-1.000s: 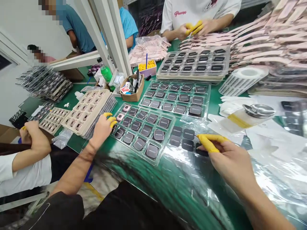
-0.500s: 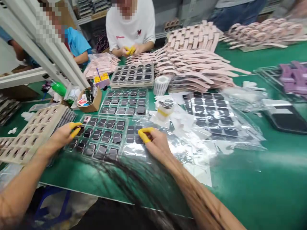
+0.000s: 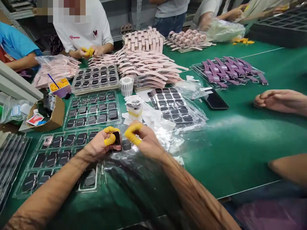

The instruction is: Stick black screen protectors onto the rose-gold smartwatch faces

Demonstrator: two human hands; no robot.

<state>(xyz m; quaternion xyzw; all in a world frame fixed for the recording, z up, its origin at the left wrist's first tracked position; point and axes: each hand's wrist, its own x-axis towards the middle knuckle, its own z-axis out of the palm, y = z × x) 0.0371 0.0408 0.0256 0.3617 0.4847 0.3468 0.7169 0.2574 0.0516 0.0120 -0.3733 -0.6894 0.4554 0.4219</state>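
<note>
My left hand (image 3: pixel 102 142), yellow covers on thumb and finger, is closed on a smartwatch case (image 3: pixel 117 139) with a dark face and pinkish edge. Just right of it is my right hand (image 3: pixel 146 139). Its yellow-covered thumb and finger come together in a blurred pinch; anything between the tips is too small to make out. Below them, a dark square sticker (image 3: pixel 126 145) shows on a clear plastic sheet. Partly under my left forearm lies a clear tray (image 3: pixel 99 179) of dark square pieces, with one pink watch case (image 3: pixel 47 141) in its corner.
Behind stand a second clear tray (image 3: pixel 119 111), a label roll (image 3: pixel 126 86) and a pump-top bottle (image 3: pixel 135 108). A sticker sheet (image 3: pixel 174 105), phone (image 3: pixel 216 99) and purple straps (image 3: pixel 230 72) lie rightward. Another person's hand (image 3: pixel 283 100) rests at the right. Pink straps (image 3: pixel 148 64) are piled behind.
My view has turned right. My left hand has moved from the near tray toward my right hand, and the watch case in it now shows clearly. My right hand stays pinched.
</note>
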